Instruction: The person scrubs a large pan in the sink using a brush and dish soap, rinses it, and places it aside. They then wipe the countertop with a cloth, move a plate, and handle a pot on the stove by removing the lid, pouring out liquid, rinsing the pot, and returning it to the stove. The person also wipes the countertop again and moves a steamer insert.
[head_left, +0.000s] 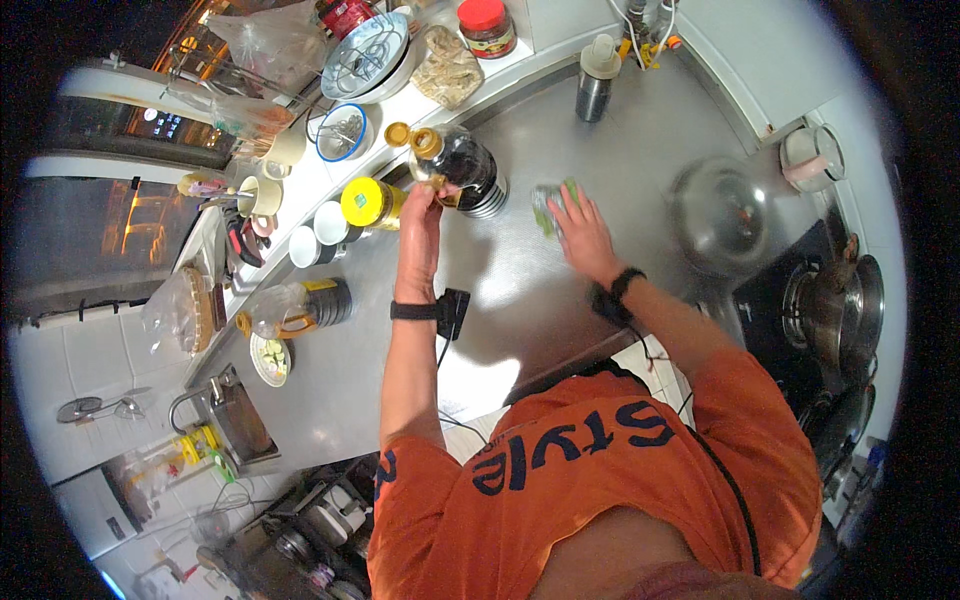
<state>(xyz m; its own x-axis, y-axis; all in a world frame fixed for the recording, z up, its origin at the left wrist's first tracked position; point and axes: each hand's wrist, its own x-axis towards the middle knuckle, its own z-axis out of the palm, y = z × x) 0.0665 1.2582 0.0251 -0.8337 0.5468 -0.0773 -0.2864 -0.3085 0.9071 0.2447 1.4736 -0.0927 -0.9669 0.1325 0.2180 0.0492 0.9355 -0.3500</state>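
My left hand (426, 206) reaches to a large bottle of dark liquid (461, 169) with a gold cap, fingers at its near side; a second gold-capped bottle top stands close beside it. Under my right hand (585, 229) lies a green and grey cloth or sponge (551, 210), pressed flat on the stainless steel counter (510, 277). A yellow-lidded jar (373, 202) stands just left of my left wrist. To the right is a clear domed cover or bowl (720, 214).
White cups (304, 246), an oil bottle (300, 309) and a plate of cut pieces (270, 360) stand left. A steel container with a pale top (598, 79) stands at the back. The sink (244, 424) is lower left, a pot (832, 315) on the stove far right.
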